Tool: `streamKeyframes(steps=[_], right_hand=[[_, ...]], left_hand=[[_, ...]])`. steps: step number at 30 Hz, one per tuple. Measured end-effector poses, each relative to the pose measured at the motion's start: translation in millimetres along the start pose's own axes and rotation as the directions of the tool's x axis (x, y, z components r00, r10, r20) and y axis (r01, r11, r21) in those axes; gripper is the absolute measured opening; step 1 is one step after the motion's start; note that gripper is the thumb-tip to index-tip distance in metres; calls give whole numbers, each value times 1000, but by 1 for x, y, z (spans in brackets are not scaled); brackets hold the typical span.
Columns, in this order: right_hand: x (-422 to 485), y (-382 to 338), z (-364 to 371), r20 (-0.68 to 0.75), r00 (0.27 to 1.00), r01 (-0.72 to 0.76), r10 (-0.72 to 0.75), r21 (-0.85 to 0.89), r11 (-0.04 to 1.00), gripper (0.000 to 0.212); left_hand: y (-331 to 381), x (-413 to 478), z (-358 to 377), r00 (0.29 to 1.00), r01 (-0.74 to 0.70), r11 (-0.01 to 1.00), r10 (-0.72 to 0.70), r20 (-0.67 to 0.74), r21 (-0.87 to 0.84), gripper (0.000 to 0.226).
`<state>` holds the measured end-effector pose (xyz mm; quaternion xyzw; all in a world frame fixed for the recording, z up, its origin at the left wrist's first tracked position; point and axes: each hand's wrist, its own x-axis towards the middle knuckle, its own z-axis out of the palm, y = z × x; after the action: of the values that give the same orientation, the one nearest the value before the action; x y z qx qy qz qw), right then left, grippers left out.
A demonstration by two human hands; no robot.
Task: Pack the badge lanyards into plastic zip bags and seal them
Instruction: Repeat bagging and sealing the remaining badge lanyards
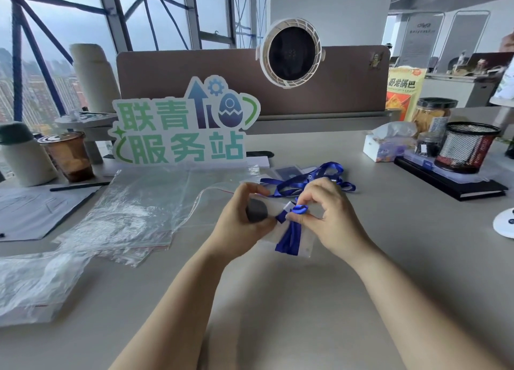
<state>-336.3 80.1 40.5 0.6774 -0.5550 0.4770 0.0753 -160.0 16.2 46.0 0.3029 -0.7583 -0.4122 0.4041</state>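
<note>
Head view, looking down over a pale grey desk. At centre, two bare hands meeting just above the desk surface. Left hand at nine o'clock of the pair, fingers curled shut around a dark grey badge in a clear holder. Right hand at three o'clock, thumb and forefinger pinched closed on a bunched loop of blue lanyard, the folded strap hanging down toward six o'clock across a small clear sleeve. Behind the hands, toward twelve o'clock, a second blue lanyard lying loose on the desk, touching a flat card holder. Toward nine o'clock, a spread of clear zip bags with red seal lines, lying flat and overlapping; one bag's mouth reaching in beside the left hand, whether touching it cannot be told. More crumpled plastic at eight o'clock. At eleven o'clock, a green and blue cut-out sign standing upright. At ten o'clock, a plastic cup of brown drink. At two o'clock, a black mesh pen pot beside a tissue box. At twelve o'clock, a round white fan above a brown divider.
</note>
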Motion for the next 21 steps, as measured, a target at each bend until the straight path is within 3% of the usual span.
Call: streamKeyframes(steps=[3, 7, 11, 14, 17, 19, 21], right_hand=[[-3, -3, 0, 102, 969, -240, 224, 183, 953, 27], [-2, -3, 4, 170, 939, -339, 298, 322, 884, 11], [-2, 2, 2, 215, 880, -474, 423, 412, 778, 8], [0, 3, 2, 253, 822, -566, 510, 463, 683, 6], [4, -1, 5, 360, 764, -645, 535, 458, 612, 8], [6, -6, 10, 436, 726, -686, 531, 424, 591, 16], [9, -13, 16, 486, 701, -708, 522, 383, 594, 15]], left_hand=[[-2, 1, -1, 1000, 2, 999, -1, -8, 42, 40], [-8, 0, 0, 996, -63, 984, 71, -46, 166, 43], [-10, 2, -15, 936, -106, 940, 204, -285, 324, 43], [-14, 1, -47, 867, -17, 819, 298, -399, 574, 33], [-31, -7, -75, 943, 114, 656, 166, -290, 746, 41], [-46, -12, -83, 966, 171, 657, 35, -256, 735, 46], [-52, -14, -86, 956, 223, 711, -26, -293, 667, 35]])
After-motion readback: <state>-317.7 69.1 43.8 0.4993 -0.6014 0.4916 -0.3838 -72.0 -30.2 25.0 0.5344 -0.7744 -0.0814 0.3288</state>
